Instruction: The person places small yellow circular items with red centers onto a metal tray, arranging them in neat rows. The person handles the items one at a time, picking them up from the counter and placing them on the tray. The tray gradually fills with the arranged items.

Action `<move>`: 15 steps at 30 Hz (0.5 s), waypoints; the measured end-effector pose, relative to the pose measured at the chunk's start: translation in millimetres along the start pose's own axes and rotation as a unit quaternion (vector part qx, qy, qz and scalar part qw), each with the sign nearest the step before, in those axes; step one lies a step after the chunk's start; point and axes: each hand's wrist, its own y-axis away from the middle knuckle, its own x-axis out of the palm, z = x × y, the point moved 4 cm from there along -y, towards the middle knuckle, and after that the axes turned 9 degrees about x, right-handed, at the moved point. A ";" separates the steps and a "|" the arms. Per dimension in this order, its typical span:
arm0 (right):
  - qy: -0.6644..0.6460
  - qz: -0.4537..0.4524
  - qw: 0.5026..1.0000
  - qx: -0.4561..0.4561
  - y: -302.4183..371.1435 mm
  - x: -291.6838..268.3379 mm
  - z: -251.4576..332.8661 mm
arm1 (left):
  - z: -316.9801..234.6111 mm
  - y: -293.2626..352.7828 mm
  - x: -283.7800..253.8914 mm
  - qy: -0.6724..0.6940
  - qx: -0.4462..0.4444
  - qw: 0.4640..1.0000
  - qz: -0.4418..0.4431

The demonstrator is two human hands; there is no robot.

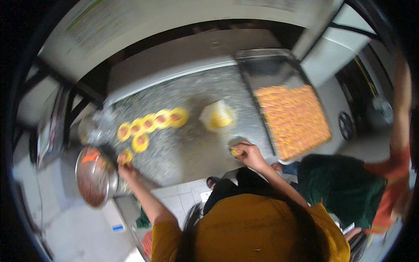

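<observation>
The right hand (pixel 248 155) pinches 1 small dumpling (pixel 235 152) over the tabletop (pixel 174 148), probably light, soft and easily torn, best held round its sides, while the left hand (pixel 125 168) meets 1 filled wrapper (pixel 126 156) by the bowl (pixel 112 179), its grip too blurred to tell.

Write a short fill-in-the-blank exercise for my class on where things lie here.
Compared with the person's right hand, the left hand is ____ (closer to/farther from) the round silver metal bowl.
The long rectangular metal tray lies to the ____ of the yellow wrappers on the white sheet.
Bare metal shows at the tray's ____ (near/far) end.
Missing words: closer to; right; far.
</observation>
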 end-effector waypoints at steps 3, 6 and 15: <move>-0.114 -0.043 0.991 0.049 -15.8 -60.8 -28.7 | 4.9 -7.1 -55.3 0.098 -0.025 0.995 0.012; -0.170 -0.125 0.977 0.019 -48.8 -153.3 -66.4 | 5.7 30.8 -66.7 0.050 -0.025 0.998 -0.028; 0.204 -0.100 0.970 0.084 -194.5 -306.3 -160.1 | 29.6 171.7 16.0 0.135 -0.140 0.979 0.064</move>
